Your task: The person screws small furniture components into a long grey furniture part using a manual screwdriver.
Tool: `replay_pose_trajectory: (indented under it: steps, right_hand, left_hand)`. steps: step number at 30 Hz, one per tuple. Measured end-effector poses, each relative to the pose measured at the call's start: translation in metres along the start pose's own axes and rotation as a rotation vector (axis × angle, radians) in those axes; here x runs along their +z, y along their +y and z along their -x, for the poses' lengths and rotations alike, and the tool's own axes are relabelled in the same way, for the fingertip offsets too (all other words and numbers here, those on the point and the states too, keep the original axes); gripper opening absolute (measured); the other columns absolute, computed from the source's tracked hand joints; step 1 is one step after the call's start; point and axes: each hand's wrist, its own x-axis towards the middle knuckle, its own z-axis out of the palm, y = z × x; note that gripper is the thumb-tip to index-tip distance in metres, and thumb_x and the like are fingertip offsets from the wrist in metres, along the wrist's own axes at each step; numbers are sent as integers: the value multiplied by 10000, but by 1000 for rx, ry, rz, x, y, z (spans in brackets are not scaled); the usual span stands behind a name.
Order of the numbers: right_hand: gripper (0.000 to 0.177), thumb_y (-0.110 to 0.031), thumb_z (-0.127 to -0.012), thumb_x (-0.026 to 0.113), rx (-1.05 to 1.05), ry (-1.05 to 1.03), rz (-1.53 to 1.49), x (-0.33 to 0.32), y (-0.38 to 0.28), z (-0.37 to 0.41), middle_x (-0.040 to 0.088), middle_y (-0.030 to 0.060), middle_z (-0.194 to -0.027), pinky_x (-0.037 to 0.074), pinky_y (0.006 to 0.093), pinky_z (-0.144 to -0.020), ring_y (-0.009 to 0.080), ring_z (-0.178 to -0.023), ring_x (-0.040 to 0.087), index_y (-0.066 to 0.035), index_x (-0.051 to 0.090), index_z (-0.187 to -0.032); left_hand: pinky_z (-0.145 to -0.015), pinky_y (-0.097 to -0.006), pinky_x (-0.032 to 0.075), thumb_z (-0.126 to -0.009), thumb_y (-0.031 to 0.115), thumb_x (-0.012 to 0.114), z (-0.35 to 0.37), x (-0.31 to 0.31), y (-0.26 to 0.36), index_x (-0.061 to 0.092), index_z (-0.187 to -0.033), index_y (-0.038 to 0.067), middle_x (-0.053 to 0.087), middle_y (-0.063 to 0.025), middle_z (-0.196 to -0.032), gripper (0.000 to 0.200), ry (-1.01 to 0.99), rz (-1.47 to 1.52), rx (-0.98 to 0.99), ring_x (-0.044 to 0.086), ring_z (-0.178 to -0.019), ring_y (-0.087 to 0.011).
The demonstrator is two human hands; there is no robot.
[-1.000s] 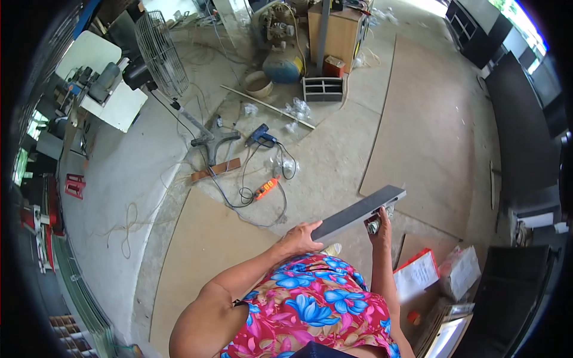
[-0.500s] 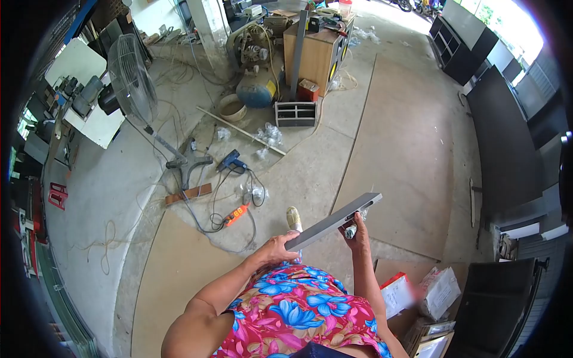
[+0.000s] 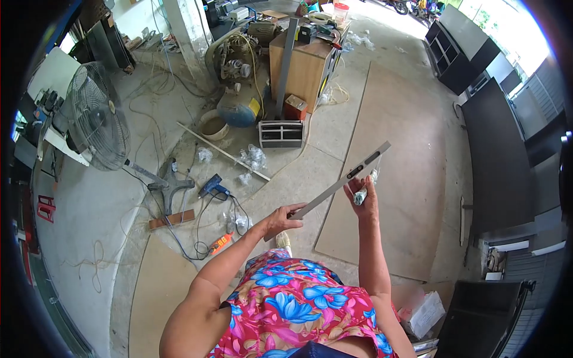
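A long, narrow grey bar [image 3: 327,194] slants up to the right in front of me, its thin face with dark slots turned upward. Near its lower end my left hand [image 3: 280,221] grips it, thumb on one side and fingers over the other. My right hand [image 3: 367,206] is closed around a small whitish-green rolled bundle [image 3: 360,196]. The fingers of that hand sit right at the bar, just below its slotted part. A shoe [image 3: 283,241] shows beneath the bar's lower end.
A blue heat gun [image 3: 213,187] and an orange power strip [image 3: 221,243] lie on the floor with loose cables. A standing fan [image 3: 98,116] is at left. Ahead are a compressor [image 3: 239,113] and a wooden cabinet [image 3: 304,65]. A large brown sheet [image 3: 394,179] covers the floor at right.
The bar has turned from its broad face to its thin edge, and its far end has risen. My right hand has moved up with the bundle. The view has shifted, with the floor items lower left.
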Motion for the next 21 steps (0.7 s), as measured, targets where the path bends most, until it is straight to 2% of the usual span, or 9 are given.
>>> replay_pose_trajectory:
  steps: [5,8,11,14,15,18,21]
  right_hand:
    - [195,-329,-882,661,9,47,-28,2,-16,-44,595,6,-948,489,429,-864,187,-946,584,-170,568,-945]
    - [237,-334,-874,672,26,110,-21,-10,-20,-70,602,11,-914,513,400,-792,181,-879,599,-145,567,-972]
    - [255,-327,-883,662,51,97,-47,-22,-30,-97,636,41,-859,552,354,-698,178,-789,633,-110,559,-968]
    - [245,-317,-888,656,19,56,-56,-30,-46,-132,640,37,-863,550,353,-696,161,-770,629,-114,559,-982]
    - [230,-291,-887,658,27,-18,-78,-37,-55,-149,637,27,-855,546,349,-690,157,-755,622,-117,559,-999]
    - [211,-253,-885,658,-13,103,-8,-47,-86,-207,627,15,-842,542,345,-685,161,-763,621,-108,559,-1002]
    - [219,-228,-879,664,-39,49,92,-39,-151,-272,634,19,-866,542,349,-698,172,-805,627,-91,561,-1016]
  left_hand:
    - [-911,-291,436,-762,229,687,-50,-25,2,401,-1429,100,606,-84,-1096,737,-97,109,-1,546,-994,-160]
    - [-951,-296,419,-780,206,660,-71,-32,13,382,-1421,27,610,-105,-1170,721,-123,31,-55,547,-1055,-157]
    - [-951,-299,418,-786,220,658,-103,-37,6,397,-1412,31,614,-99,-1162,704,-158,57,-76,550,-1053,-165]
    - [-952,-302,418,-786,229,661,-147,-45,8,417,-1399,36,617,-90,-1156,688,-231,-7,-110,556,-1048,-171]
    - [-913,-310,437,-780,261,660,-164,-46,15,489,-1323,24,631,-88,-1110,617,-225,-29,-99,570,-1011,-177]
    - [-854,-313,452,-779,289,649,-225,-47,37,556,-1213,14,644,-89,-1037,523,-241,-65,-186,578,-959,-172]
    - [-803,-310,456,-781,312,636,-313,-40,61,595,-1120,13,651,-84,-959,454,-183,-28,-190,582,-894,-165]
